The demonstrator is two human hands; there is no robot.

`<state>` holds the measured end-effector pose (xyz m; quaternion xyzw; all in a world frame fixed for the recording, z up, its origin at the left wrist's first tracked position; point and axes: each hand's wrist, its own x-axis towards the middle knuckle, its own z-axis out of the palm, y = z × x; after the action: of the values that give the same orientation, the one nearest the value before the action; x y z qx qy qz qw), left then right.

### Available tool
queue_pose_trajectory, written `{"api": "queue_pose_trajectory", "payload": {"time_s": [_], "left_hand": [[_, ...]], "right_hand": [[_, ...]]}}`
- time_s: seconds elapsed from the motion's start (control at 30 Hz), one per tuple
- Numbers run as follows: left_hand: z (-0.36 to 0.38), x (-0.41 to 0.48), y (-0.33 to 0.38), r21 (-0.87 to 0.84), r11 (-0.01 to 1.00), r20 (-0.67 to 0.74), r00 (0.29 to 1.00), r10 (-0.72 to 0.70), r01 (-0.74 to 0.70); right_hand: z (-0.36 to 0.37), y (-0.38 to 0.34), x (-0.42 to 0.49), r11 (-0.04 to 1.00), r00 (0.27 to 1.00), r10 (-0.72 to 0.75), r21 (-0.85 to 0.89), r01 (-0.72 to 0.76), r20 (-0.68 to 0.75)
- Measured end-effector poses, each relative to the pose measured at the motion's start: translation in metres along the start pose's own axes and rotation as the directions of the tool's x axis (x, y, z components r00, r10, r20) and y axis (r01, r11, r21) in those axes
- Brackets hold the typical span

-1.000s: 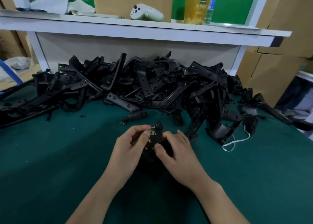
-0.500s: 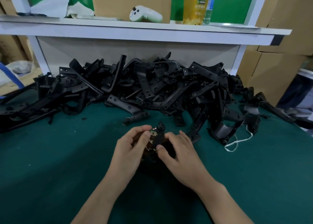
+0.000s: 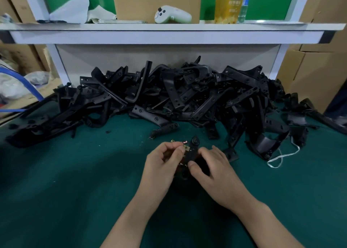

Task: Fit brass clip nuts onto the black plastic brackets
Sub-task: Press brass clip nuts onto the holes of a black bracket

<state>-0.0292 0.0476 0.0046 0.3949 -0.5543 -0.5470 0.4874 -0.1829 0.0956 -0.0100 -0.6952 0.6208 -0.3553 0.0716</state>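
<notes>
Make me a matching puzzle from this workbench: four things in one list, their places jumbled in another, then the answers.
Things
1. white controller
2. bracket pile
3. white cord
4. single bracket

Places
A. held between the left hand and the right hand
B. on the shelf, in front of the cardboard
C. heaped along the back of the green mat
D. loose on the mat, right of the hands

Pairs: 1-B, 2-C, 3-D, 4-A
</notes>
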Motion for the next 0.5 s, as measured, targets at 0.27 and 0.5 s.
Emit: {"api": "queue_pose_trajectory", "payload": {"time_s": [0.27, 0.5], "left_hand": [[-0.0025, 0.0015, -0.0008, -0.030, 0.999, 0.008, 0.999, -0.038, 0.038], [-0.0005, 0.0003, 0.0020, 0.002, 1.000, 0.015, 0.999, -0.031, 0.031]], "right_hand": [[0.0012, -0.0019, 0.0006, 1.000, 0.999, -0.014, -0.017, 0.014, 0.034], [0.0031, 0.0045, 0.0006, 1.000, 0.997, -0.003, -0.022, 0.005, 0.072]]}}
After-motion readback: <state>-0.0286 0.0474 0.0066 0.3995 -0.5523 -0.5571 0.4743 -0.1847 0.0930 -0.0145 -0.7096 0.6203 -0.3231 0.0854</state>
